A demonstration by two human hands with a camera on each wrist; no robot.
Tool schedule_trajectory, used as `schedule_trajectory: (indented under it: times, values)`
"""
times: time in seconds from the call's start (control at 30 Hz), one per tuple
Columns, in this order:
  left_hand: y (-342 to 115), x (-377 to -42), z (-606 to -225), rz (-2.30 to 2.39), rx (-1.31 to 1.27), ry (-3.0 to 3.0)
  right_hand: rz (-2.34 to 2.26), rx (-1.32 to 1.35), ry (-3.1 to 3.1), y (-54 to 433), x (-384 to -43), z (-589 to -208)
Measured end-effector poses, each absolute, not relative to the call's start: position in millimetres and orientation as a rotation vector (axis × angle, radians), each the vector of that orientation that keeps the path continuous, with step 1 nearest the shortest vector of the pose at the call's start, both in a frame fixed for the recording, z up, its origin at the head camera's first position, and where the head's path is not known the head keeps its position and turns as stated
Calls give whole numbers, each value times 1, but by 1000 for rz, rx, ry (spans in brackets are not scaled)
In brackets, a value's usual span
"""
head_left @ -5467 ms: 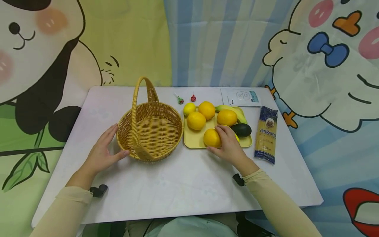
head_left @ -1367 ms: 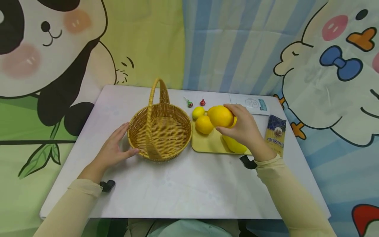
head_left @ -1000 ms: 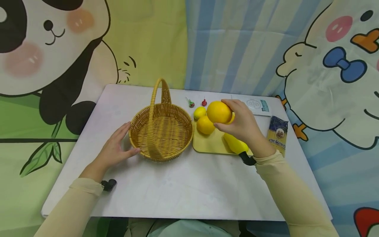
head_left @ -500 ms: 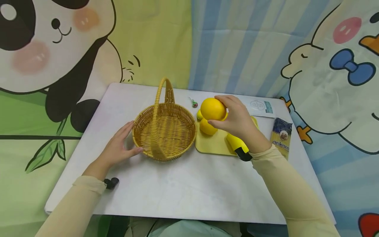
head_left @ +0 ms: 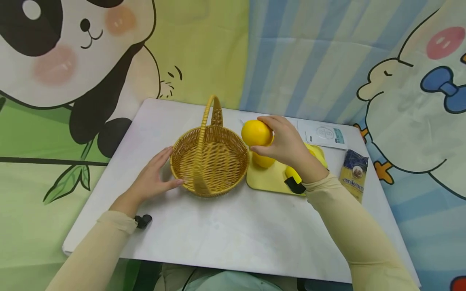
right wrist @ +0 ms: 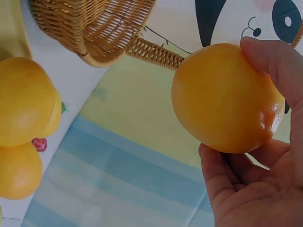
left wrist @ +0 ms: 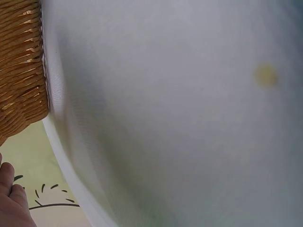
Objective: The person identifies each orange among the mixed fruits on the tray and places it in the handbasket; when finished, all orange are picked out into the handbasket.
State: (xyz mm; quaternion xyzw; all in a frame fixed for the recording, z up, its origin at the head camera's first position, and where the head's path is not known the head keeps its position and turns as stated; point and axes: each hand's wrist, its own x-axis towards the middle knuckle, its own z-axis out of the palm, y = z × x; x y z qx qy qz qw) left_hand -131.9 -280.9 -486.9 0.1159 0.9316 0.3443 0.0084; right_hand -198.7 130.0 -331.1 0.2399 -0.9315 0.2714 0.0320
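Note:
My right hand [head_left: 285, 141] grips an orange [head_left: 256, 133] between thumb and fingers, held up over the left part of the yellow tray [head_left: 267, 180], close to the basket's right rim. In the right wrist view the orange [right wrist: 222, 99] shows whole, with fingertips below it and the thumb on top. A round wicker basket [head_left: 225, 159] with a tall handle stands on the table, nothing inside it. My left hand [head_left: 151, 182] rests against the basket's left side, fingers extended along the rim and thumb at its front. Only a few of its fingers [left wrist: 14, 198] show in the left wrist view.
Another orange [head_left: 263, 161] and a yellow fruit [head_left: 292, 173] lie on the tray, partly hidden by my right hand and wrist. A pasta packet [head_left: 354, 173] lies to the tray's right, a white packet [head_left: 324, 134] behind it. A red-wrapped candy [right wrist: 40, 144] shows in the right wrist view.
The right hand has lifted the orange off the tray and carried it left toward the basket. The left hand stays at the basket. The head view has turned, so the scene sits further right.

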Motion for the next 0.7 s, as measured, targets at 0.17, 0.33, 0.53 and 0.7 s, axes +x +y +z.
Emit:
schedule_trajectory:
  times: [0.17,0.33,0.53,0.7]
  values:
    - [-282,-133,-488,1069,362,2910,830,775,-2881,118,-204,-332]
    - [-282,-133,-487,1057,348,2907,853,796,-2901,107,-210,-334]
    - [-281,-132,-486,1068,337,2909,840,831,-2925,93,-216,-333]
    - [-280,-132,-485,1075,355,2901,824,892,-2944,81,-222,-333]
